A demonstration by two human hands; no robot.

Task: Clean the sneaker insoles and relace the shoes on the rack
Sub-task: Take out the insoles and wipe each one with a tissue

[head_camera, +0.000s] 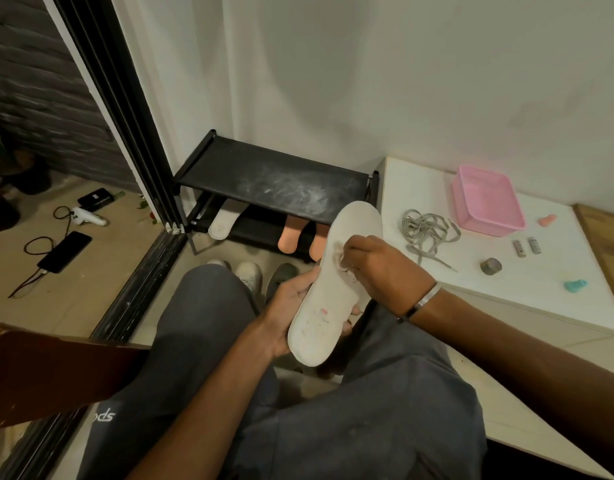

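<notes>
The black shoe rack [274, 178] stands in the corner, its back against the white wall and its left end close to the dark sliding-door frame [125, 133]. Its top shelf is dusty and smeared with pale streaks. To the right of the rack, almost touching it, sits a low white platform [420, 188]; in front of the rack a strip of bare tiled floor runs to the person's knees, with the toes of a few shoes [250, 271] crowding it.

Just in front of the rack's right end, the white insole [336, 289] is held tilted, toe up towards the rack, heel down over the lap. The left hand [291, 303] cups it from below, fingers curled round its edges. The right hand [378, 268] — a metal bangle on its wrist — pinches a small pale wad, seemingly a cloth [338, 261], against the insole's grubby middle.

The insole is flat, foam-like and rounded, with a small red mark near the heel. On the rack's lower shelf another white insole [222, 223] and two peach ones [291, 237] stick out over the edge. On the platform right of the rack lie tangled grey laces [427, 230] — flat and limp — beside a pink plastic tub [485, 202].
</notes>
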